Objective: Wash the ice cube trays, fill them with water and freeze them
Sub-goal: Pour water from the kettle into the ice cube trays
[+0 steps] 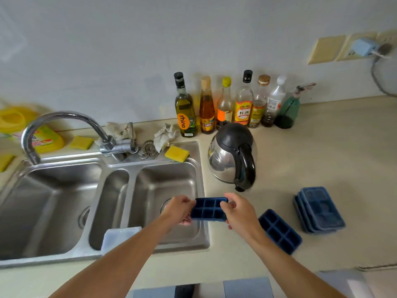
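I hold a dark blue ice cube tray [208,209] with its cells facing up over the right edge of the right sink basin [150,190]. My left hand [179,209] grips its left end and my right hand [237,212] grips its right end. A second blue tray [280,231] lies on the counter just right of my right wrist. Further right sits a stack of blue lids or trays [320,209]. The chrome faucet [62,130] points its spout over the left basin; no water shows.
A steel kettle [233,153] stands on the beige counter [322,160] right of the sink. Several bottles [236,104] line the wall. Yellow sponges [177,153] and cloths lie behind the basins. A pale block [120,235] rests on the sink's front rim.
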